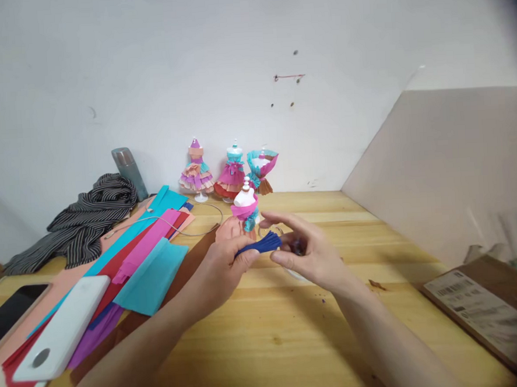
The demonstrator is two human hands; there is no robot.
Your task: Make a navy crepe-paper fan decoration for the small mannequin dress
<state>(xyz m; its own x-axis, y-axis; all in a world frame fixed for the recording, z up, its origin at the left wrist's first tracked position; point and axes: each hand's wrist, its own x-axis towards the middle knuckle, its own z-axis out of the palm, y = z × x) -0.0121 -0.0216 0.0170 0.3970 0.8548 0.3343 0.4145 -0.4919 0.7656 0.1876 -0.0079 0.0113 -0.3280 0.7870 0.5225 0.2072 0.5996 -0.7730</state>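
Observation:
A gathered strip of dark blue crepe paper (264, 244) is pinched between the thumb and fingers of my left hand (221, 266); its pleated end fans out to the right. My right hand (312, 251) is at that fanned end, index finger raised, thumb close to the paper and the other fingers curled. A small dark, shiny thing (297, 247) shows within these curled fingers; its kind is unclear. Just behind my hands stands a small white dress form (244, 198) with pink and turquoise paper around it. Peach paper (230, 229) lies behind my left hand.
Several paper-dressed forms, including a tiered dress (196, 173), stand by the wall. At left lie coloured crepe sheets (152, 279), a white device (63, 328), a phone (14, 313), a striped cloth (85, 218) and a flask (129, 173). A labelled cardboard box (480, 314) sits right.

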